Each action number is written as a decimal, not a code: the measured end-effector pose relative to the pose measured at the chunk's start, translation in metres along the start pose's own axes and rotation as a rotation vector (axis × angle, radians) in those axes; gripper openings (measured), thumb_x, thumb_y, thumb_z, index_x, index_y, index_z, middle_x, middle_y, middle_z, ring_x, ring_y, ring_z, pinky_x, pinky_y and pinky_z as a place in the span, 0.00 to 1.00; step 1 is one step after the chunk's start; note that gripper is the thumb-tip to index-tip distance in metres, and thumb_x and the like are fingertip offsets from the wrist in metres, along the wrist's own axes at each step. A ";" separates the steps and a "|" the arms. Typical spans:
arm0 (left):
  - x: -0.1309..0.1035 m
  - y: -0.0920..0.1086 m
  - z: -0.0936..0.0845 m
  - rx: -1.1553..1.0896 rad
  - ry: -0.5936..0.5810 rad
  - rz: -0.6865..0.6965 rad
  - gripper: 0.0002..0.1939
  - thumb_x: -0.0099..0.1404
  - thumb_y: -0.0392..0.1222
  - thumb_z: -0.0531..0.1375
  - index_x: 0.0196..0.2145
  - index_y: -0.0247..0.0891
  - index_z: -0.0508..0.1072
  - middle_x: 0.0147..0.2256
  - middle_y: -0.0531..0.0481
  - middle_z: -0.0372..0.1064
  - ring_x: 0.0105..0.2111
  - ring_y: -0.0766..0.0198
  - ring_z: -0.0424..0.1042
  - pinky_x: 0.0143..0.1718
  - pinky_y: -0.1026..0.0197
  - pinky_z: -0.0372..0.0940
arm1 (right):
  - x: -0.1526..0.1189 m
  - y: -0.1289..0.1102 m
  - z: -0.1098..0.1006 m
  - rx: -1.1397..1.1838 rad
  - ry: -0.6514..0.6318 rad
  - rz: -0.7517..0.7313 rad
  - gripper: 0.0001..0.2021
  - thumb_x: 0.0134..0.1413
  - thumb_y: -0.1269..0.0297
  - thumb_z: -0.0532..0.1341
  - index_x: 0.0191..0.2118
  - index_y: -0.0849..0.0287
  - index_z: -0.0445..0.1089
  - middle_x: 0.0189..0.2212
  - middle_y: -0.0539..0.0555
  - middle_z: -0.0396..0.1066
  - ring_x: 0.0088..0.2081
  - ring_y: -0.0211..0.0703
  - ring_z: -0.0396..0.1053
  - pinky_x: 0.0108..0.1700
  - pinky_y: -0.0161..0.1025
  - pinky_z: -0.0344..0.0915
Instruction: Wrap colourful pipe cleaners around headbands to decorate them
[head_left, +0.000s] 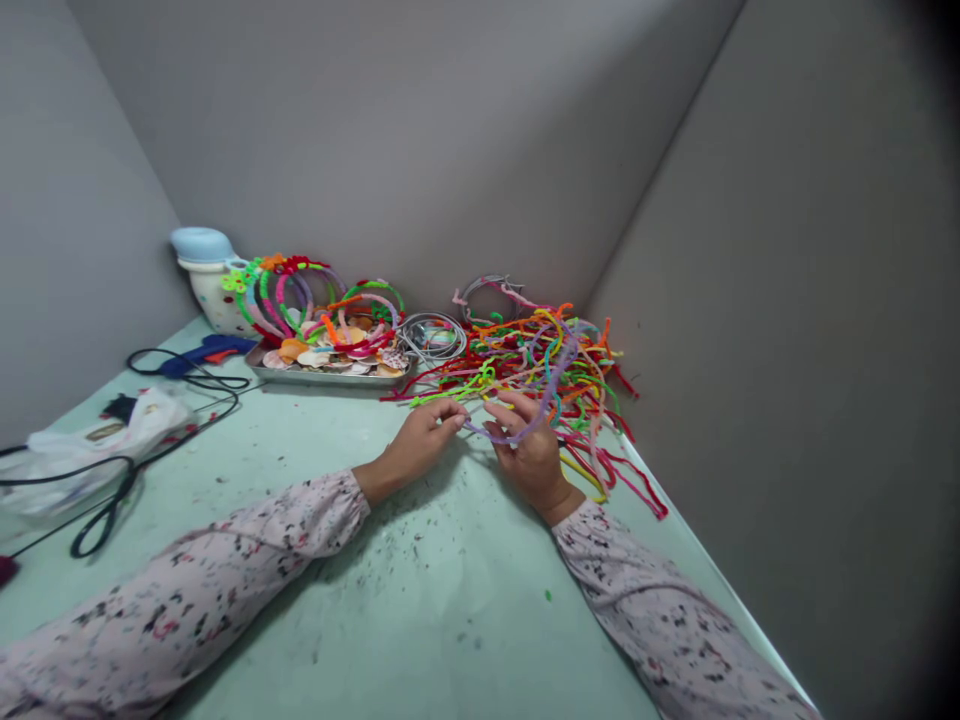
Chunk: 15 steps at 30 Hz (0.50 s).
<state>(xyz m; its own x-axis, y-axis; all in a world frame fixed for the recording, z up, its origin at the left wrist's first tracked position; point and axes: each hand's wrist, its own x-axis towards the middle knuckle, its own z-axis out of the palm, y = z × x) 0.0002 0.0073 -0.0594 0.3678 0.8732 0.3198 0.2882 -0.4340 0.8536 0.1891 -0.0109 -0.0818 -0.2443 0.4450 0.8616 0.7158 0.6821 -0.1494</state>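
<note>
A fuzzy purple pipe cleaner [557,375] curves between my two hands above the table. My left hand [420,440] pinches its near end between thumb and fingertips. On the other side, my right hand [534,460] has the pipe cleaner running across its bent fingers, and the far part loops up past them. A thin strand shows by the left fingertips, but I cannot make out whether it is a separate wire. Just beyond my right hand lies a tangled heap of colourful pipe cleaners [517,350].
Behind stands a metal tray [322,378] of seashells [322,355] with wrapped headbands [281,290] on it. Bare metal hoops [431,338] lie beside it. At left are a blue-lidded container [217,290], a blue tool [202,352], a plastic bag [112,440] and a black cable [135,468]. Walls enclose the table.
</note>
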 end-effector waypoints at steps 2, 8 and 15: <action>0.000 0.000 0.000 0.003 -0.020 0.003 0.09 0.63 0.41 0.52 0.31 0.36 0.69 0.30 0.52 0.67 0.33 0.63 0.65 0.37 0.62 0.60 | 0.000 0.000 0.000 0.011 -0.032 -0.002 0.16 0.57 0.70 0.57 0.51 0.54 0.66 0.51 0.59 0.64 0.52 0.46 0.66 0.51 0.45 0.69; -0.001 0.002 0.001 0.051 -0.095 0.061 0.09 0.63 0.41 0.52 0.32 0.37 0.71 0.31 0.51 0.68 0.34 0.62 0.66 0.39 0.60 0.60 | -0.001 0.002 0.001 0.026 -0.034 0.022 0.14 0.58 0.69 0.58 0.50 0.54 0.68 0.50 0.59 0.66 0.49 0.46 0.68 0.47 0.44 0.71; -0.001 0.000 0.000 0.001 -0.093 0.024 0.16 0.67 0.46 0.48 0.26 0.37 0.65 0.25 0.54 0.59 0.27 0.65 0.59 0.30 0.63 0.57 | 0.001 -0.001 0.001 -0.004 0.003 0.019 0.09 0.57 0.68 0.59 0.43 0.55 0.72 0.41 0.57 0.68 0.44 0.43 0.70 0.43 0.42 0.72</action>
<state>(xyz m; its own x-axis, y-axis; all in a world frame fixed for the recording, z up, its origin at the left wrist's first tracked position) 0.0002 0.0065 -0.0601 0.4546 0.8385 0.3005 0.2793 -0.4545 0.8458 0.1880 -0.0103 -0.0809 -0.2282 0.4562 0.8601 0.7228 0.6712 -0.1642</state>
